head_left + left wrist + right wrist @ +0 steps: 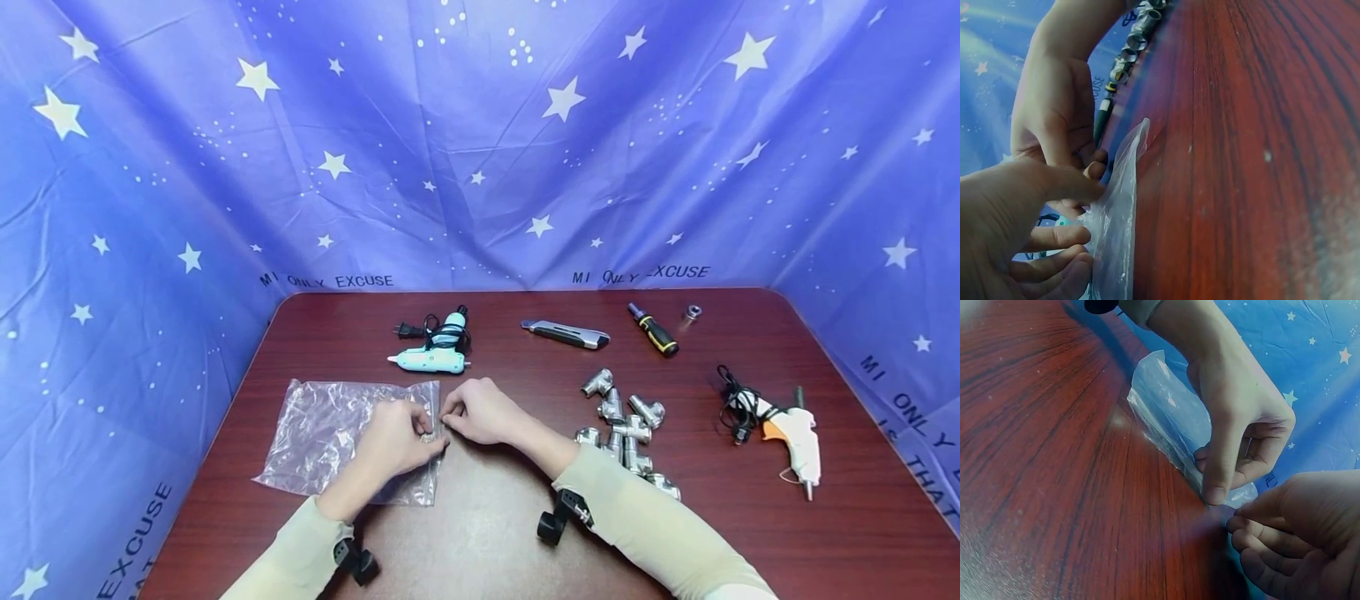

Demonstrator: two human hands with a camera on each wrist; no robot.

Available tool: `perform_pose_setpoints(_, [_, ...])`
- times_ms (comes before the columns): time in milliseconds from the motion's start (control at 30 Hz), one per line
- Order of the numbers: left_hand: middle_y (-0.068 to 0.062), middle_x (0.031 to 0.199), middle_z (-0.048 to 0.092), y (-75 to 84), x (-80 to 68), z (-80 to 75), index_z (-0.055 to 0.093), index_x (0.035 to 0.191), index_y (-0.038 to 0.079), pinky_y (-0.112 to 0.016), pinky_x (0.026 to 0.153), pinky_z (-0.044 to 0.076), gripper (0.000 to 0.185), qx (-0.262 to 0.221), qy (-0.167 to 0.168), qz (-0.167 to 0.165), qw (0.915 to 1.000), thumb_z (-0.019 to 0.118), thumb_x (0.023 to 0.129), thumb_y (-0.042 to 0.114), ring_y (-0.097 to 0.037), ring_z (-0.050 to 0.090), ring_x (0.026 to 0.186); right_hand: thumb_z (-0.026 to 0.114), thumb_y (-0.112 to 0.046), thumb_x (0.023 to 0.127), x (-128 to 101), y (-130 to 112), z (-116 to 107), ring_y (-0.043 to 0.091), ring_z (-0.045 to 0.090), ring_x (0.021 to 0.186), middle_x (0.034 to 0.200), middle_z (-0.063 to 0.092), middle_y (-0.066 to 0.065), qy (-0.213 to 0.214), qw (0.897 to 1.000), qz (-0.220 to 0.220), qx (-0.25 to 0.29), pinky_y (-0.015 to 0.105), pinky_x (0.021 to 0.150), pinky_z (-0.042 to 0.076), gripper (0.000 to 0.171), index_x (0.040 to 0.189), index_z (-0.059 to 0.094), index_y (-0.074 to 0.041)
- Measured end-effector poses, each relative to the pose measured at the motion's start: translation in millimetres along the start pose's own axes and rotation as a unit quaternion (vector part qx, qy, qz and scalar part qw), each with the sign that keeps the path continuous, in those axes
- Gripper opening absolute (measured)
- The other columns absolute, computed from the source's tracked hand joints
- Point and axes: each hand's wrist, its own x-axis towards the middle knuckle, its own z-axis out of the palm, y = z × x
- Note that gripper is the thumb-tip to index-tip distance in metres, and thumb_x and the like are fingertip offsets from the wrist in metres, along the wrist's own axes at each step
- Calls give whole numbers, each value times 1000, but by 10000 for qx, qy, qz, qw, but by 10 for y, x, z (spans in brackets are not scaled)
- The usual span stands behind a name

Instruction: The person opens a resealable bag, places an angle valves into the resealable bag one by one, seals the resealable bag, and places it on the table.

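Note:
A clear plastic bag (315, 425) lies flat on the left part of the table, its open-looking straight edge facing right. My left hand (397, 437) lies over its right part and pinches the film near that edge between thumb and fingers. Right beside it, my right hand (483, 412) has its curled fingertips together at the same edge. In the left wrist view the bag's edge (1124, 206) stands slightly raised off the table by the left thumb. The right wrist view shows both hands' fingertips close together at the bag (1172, 419).
Several shiny metal tee fittings (637, 429) lie beyond my right forearm. Behind are a light blue glue gun (431, 360) with a coiled cord, a utility knife (566, 333), a screwdriver (654, 331) and a small metal fitting (692, 312). A white glue gun (802, 442) lies at the right.

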Motion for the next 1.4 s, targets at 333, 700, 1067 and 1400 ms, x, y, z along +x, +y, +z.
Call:
perform_pose_setpoints(333, [6,60,63,22,-56,-26,71,61,19,-18,53,42,19,-333,66,253,9991,83,74,11,3,46,55,79,-18,93,30,4,33,-2,68,67,74,79,-9,-18,9997,94,226,18,68,54,10,85,85,-21])
perform_pose_setpoints(700, [12,56,66,-5,-94,-10,71,59,21,-14,54,48,23,-812,256,-315,9959,76,74,5,6,56,53,73,-14,92,55,10,73,-6,58,62,66,71,-13,-102,9992,332,219,20,72,51,16,80,82,-20])
perform_pose_setpoints(1067, [9,59,71,-32,-119,-36,76,65,18,-11,54,51,19,-1263,582,-500,9890,75,74,2,5,61,54,76,-13,86,53,-21,61,-2,60,67,70,71,-11,9,9988,440,222,20,69,53,11,76,76,-20])
perform_pose_setpoints(1400, [10,60,70,-80,-111,-121,76,66,18,-17,56,51,14,-1096,743,-572,9895,80,74,7,6,60,53,76,-13,86,8,28,9,0,57,65,66,66,-10,149,9991,408,-4,21,68,52,14,74,73,-18])
